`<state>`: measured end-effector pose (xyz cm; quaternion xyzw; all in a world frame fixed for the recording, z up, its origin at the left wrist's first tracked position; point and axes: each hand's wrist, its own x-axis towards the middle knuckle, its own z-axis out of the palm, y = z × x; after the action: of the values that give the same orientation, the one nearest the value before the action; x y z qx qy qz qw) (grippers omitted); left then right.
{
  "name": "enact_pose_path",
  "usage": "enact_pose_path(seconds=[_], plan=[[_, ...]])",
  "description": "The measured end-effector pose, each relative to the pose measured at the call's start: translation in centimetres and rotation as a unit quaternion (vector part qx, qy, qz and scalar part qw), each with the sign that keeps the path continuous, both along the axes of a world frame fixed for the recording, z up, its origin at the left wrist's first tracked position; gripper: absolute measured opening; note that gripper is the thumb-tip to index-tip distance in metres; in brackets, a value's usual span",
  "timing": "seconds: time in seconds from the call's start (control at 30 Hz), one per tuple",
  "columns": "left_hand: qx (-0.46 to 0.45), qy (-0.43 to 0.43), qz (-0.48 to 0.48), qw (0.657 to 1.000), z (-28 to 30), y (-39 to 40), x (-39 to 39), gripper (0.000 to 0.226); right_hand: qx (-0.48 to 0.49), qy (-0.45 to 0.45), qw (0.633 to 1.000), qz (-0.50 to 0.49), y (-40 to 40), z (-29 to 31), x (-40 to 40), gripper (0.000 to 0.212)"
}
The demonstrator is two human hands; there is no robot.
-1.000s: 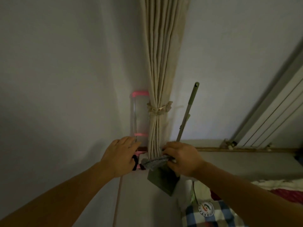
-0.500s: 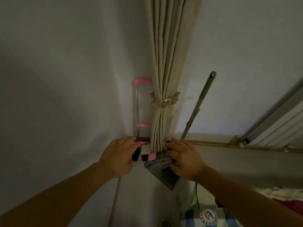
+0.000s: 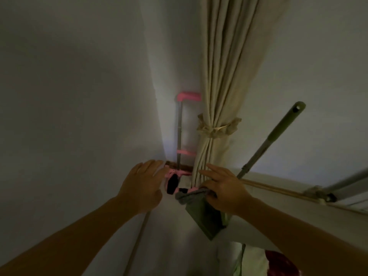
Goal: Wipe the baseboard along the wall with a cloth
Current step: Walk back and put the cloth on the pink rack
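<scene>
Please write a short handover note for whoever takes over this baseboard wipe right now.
Left hand: fingers straight, holding nothing, by the pink trolley in the corner.
Right hand: grips the grey cloth at the foot of the tied curtain.
Baseboard: a short brown strip shows behind the trolley.
Done: cannot tell.
Left: wipe the strip, working round trolley, curtain and leaning mop handle.

Two hands show, the left hand (image 3: 142, 186) and the right hand (image 3: 225, 189), and between them lies one grey cloth (image 3: 190, 195). One curtain (image 3: 225, 76) hangs in the corner, bound by one tie (image 3: 216, 128), with one pink trolley (image 3: 182, 136) behind it carrying two pink crossbars on its frame and one black wheel in plain sight. One mop (image 3: 274, 140) leans on the wall, and one baseboard (image 3: 268, 187) runs along the wall's foot to the right.
</scene>
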<state>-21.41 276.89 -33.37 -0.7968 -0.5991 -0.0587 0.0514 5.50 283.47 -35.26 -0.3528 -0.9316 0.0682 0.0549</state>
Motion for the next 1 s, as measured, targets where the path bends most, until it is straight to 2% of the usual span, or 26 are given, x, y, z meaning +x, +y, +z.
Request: enact_pose_path(seconds=[0.2,0.4,0.6,0.73,0.9,1.0], plan=[[-0.038,-0.003,0.035,0.999,-4.3,2.2,-2.1,0.078,0.011,0.024,1.000,-0.007,2.5,-4.4,-2.9,0.028],[-0.081,-0.107,0.013,0.991,-11.2,5.1,-2.0,0.079,-0.031,0.047,0.997,-0.059,5.2,-11.7,-4.8,0.029],[-0.151,-0.186,-0.001,0.971,-21.8,9.0,-2.3,0.079,-0.055,0.042,0.993,-0.091,7.8,-21.3,-6.9,0.032],[-0.171,-0.183,-0.018,0.968,-28.8,11.2,-2.9,0.083,-0.088,0.036,0.989,-0.110,9.3,-27.3,-8.0,0.028],[-0.175,-0.164,-0.029,0.970,-36.7,14.0,-5.2,0.082,-0.108,0.010,0.986,-0.127,11.9,-34.2,-9.3,0.038],[-0.172,-0.147,-0.031,0.973,-40.6,15.8,-6.4,0.089,-0.104,0.010,0.984,-0.143,13.5,-37.4,-10.2,0.036]])
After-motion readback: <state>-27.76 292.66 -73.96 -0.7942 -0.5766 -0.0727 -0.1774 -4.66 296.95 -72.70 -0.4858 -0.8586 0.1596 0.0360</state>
